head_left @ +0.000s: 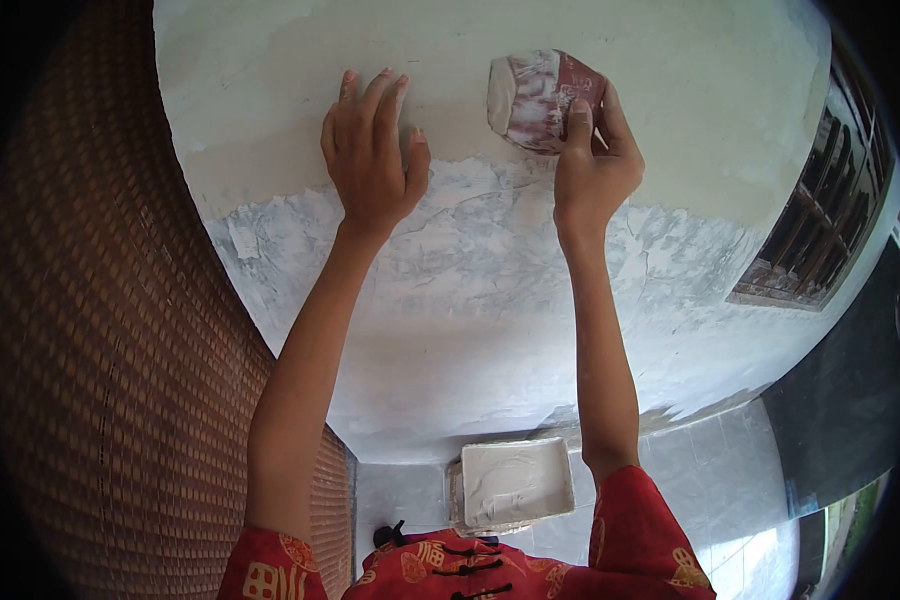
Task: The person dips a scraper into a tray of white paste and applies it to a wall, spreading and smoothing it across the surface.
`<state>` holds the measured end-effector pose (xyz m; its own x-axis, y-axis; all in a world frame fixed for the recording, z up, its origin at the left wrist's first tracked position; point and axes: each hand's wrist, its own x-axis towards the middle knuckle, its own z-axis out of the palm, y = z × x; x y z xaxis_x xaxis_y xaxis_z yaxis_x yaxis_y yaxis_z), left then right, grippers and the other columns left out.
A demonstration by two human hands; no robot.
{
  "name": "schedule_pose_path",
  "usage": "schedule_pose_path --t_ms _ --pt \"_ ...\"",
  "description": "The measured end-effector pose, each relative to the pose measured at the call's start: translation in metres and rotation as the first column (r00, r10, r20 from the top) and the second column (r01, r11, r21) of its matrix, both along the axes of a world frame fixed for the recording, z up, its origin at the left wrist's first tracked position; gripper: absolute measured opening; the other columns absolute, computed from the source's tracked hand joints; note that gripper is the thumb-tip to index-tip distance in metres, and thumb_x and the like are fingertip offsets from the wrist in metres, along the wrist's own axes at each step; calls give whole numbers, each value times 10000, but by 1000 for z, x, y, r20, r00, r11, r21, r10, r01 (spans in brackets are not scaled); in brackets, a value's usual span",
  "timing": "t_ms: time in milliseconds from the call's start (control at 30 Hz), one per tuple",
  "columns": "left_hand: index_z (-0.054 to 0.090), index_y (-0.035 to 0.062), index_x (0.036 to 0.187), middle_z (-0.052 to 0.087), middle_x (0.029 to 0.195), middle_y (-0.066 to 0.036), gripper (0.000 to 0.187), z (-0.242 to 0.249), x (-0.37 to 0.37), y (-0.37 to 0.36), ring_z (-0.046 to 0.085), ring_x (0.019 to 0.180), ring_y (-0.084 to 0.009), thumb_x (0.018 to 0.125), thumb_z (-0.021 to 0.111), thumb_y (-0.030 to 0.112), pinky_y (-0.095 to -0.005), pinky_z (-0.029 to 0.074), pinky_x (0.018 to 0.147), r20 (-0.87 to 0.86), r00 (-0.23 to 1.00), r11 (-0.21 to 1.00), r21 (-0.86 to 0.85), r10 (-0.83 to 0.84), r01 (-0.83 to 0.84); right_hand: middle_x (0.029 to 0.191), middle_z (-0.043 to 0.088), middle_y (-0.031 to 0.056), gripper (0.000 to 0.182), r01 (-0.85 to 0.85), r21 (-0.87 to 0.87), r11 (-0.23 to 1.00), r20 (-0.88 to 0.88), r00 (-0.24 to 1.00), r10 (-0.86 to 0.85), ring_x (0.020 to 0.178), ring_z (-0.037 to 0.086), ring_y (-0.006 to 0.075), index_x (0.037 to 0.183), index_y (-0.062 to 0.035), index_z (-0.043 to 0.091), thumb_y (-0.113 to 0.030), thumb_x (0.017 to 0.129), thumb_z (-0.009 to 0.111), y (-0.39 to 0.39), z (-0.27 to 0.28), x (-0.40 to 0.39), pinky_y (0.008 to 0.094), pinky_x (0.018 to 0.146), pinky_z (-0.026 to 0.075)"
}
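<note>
My right hand (598, 165) pinches a dark red, putty-smeared scraper (550, 102) at its right edge, thumb on the near face. A thick band of pale putty sits along the scraper's left edge, and the scraper lies close against the wall (450, 110); whether it touches all along cannot be made out. My left hand (373, 155) is spread on the wall to the left, fingers apart, holding nothing. Around both hands the upper wall is smooth and cream coloured. Below them runs a patchy white and grey band of coating.
A shallow tray of white putty (518, 484) stands low, in front of my body, above the grey tiled floor (690, 470). Woven brown panelling (120, 330) rises on the left. At the right is a dark-framed barred window (820, 200).
</note>
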<state>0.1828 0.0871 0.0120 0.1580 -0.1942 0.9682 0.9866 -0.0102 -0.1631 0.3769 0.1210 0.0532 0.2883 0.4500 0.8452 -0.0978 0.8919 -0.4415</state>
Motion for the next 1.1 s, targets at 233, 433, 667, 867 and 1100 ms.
schedule_pose_path --t_ms 233,433,667,867,1100 --pt "512 49 1353 513 1393 -93 461 1 1 2 383 1383 -359 931 472 228 -471 272 1086 -13 1000 1000 4 5 -5 1130 675 198 391 -64 -2 998 -253 965 62 951 676 187 1337 92 525 -41 971 567 0 -5 35 281 814 556" --pt "515 49 1350 520 1388 -94 465 -1 1 2 390 1378 -361 922 479 225 -467 273 1087 -22 1000 1000 8 -2 2 1158 681 208 400 -41 -25 999 73 996 43 1018 676 208 1336 64 542 -79 968 605 0 -31 8 292 837 545" --pt "515 65 1356 524 1387 -92 464 -1 1 7 392 1379 -352 921 484 225 -470 282 1087 -26 997 998 3 -68 68 1196 633 226 415 -10 -83 997 -215 977 -8 1024 664 236 1353 96 495 -44 970 572 0 -23 61 312 870 579" --pt "557 85 1311 537 1372 -66 457 -6 9 -7 417 1364 -341 873 560 215 -496 316 1069 -51 985 986 -13 -164 164 1100 658 187 398 7 -58 998 -139 990 -15 955 673 206 1301 119 522 -78 964 597 -45 -18 57 284 764 565" --pt "492 54 1375 514 1399 -103 491 -23 17 -42 383 1383 -365 906 536 194 -489 283 1088 -8 968 964 -84 -253 251 1060 663 185 373 57 -64 996 -55 997 -60 937 676 189 1259 122 525 -93 966 608 -79 -31 64 268 746 564"
